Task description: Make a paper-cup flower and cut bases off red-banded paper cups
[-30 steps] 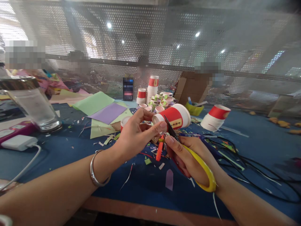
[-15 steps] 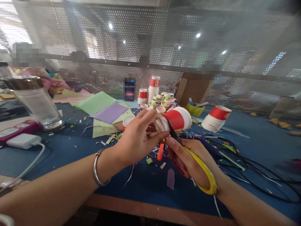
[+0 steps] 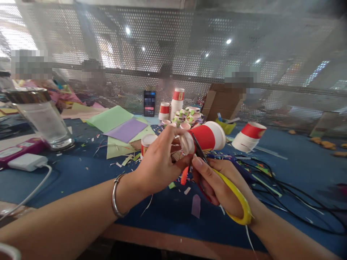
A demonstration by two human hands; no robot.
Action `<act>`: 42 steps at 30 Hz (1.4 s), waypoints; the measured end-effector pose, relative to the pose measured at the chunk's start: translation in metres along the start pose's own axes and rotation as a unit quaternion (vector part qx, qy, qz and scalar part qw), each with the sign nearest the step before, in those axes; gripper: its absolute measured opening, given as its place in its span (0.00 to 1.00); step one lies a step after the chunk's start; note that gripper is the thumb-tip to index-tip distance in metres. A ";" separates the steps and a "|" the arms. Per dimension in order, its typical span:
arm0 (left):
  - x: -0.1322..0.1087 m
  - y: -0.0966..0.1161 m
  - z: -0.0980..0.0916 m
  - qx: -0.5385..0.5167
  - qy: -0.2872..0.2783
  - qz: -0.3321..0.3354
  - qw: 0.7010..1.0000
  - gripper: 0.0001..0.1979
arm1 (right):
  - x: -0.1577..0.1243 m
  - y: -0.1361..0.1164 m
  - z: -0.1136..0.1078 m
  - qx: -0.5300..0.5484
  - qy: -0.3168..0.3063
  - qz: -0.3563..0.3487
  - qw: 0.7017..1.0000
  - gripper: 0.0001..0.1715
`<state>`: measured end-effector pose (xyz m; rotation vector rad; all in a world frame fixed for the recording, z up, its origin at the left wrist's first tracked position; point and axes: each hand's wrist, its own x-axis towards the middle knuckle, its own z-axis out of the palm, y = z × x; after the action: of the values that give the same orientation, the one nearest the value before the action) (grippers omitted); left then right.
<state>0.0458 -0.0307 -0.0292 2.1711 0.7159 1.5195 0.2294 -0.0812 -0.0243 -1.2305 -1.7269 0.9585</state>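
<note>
A red and white paper cup lies sideways in the air above the table, its wide rim to the right. My left hand grips it by the narrow base end, thumb below and fingers above. In my right hand are scissors with yellow and red handles. Their dark blades are against the cup's side near its base; how deep they sit in the paper I cannot tell. Below the hands an orange stick-like piece and a purple paper piece lie among scraps.
Stacked cups, a phone and a pile of cut cup pieces stand at the back. More cups and black cables lie right. Coloured paper, a glass tumbler and a power strip are left.
The cup has shifted slightly right and tilted a little within my left hand. My right hand and the scissors stay almost in place at its side.
</note>
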 end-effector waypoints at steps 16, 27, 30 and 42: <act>0.010 0.010 -0.002 -0.226 -0.009 -0.185 0.956 0.22 | -0.001 -0.004 -0.002 -0.029 0.002 -0.011 1.000 0.35; 0.003 0.007 -0.003 -0.122 -0.007 -0.105 0.987 0.20 | -0.002 -0.004 0.000 -0.058 0.001 -0.016 0.998 0.35; 0.000 0.003 -0.001 -0.080 -0.010 -0.085 0.993 0.21 | -0.002 -0.005 0.000 -0.046 0.001 -0.019 0.999 0.35; 0.002 0.004 0.005 -0.143 -0.002 -0.117 0.983 0.27 | 0.000 -0.002 -0.004 -0.026 -0.005 -0.006 1.000 0.35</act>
<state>0.0521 -0.0323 -0.0271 1.8102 0.6772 1.4013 0.2321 -0.0816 -0.0208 -1.2483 -1.7764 0.9193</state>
